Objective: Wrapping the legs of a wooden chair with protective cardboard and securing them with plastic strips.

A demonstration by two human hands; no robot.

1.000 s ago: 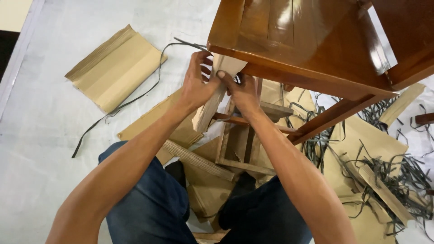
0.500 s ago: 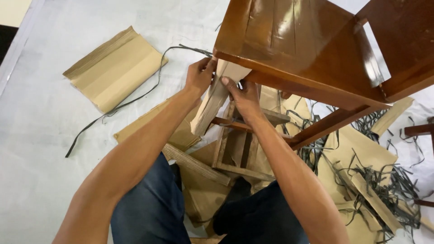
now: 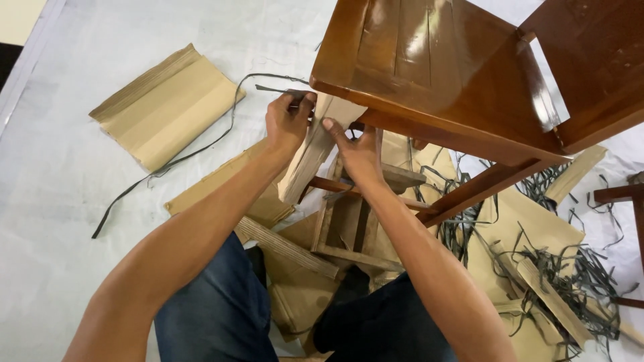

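A glossy brown wooden chair (image 3: 436, 67) stands in front of me on a pale floor sheet. One front leg is wrapped in tan cardboard (image 3: 305, 157), which slants down to the left from under the seat's corner. My left hand (image 3: 287, 123) is closed on the upper left side of that wrap, right by a dark plastic strap (image 3: 221, 131). My right hand (image 3: 357, 151) presses the wrap's right side, thumb on its top edge just under the seat. My knees in blue jeans (image 3: 221, 308) sit below.
A folded cardboard sheet (image 3: 164, 104) lies at the upper left. More cardboard pieces (image 3: 530, 228) and a tangle of cut dark straps (image 3: 583, 275) cover the floor on the right. Wooden slats (image 3: 285, 247) and chair rungs (image 3: 349, 231) lie between my knees.
My left hand has shifted up and left along the wrap to the strap's end. The wrap has tilted slightly, and my view has drifted a little.
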